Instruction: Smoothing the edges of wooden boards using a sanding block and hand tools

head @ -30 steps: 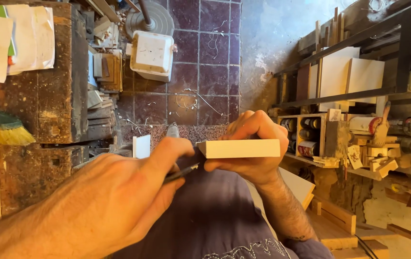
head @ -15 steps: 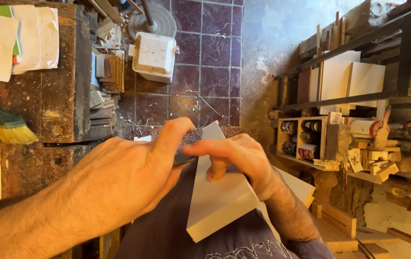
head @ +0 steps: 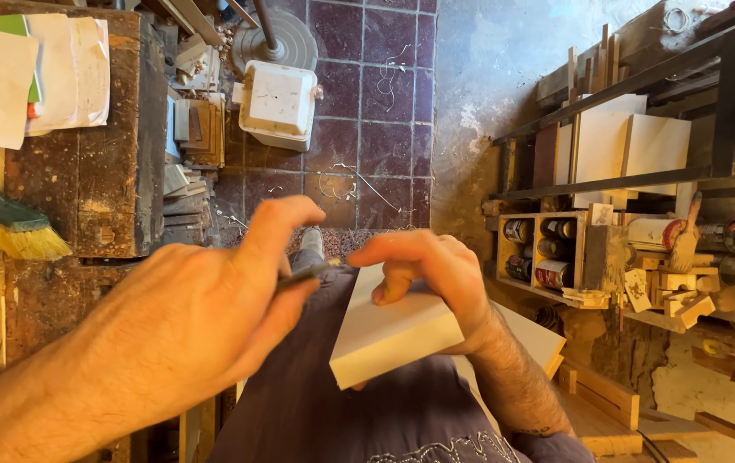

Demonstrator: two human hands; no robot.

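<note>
Over the lap at picture centre, left hand (head: 187,321) at eight o'clock, fingers pinched shut on a thin dark pencil (head: 306,274), pale rectangular wooden block (head: 389,330) at centre, right hand (head: 432,274) at two o'clock of it, clamped around its far end.

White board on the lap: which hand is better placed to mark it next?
Probably left: the left hand holds the pencil, tip beside the board. The right hand is busy steadying it.

Warm dim light, wide-angle edge distortion, slight blur w/ motion.
</note>
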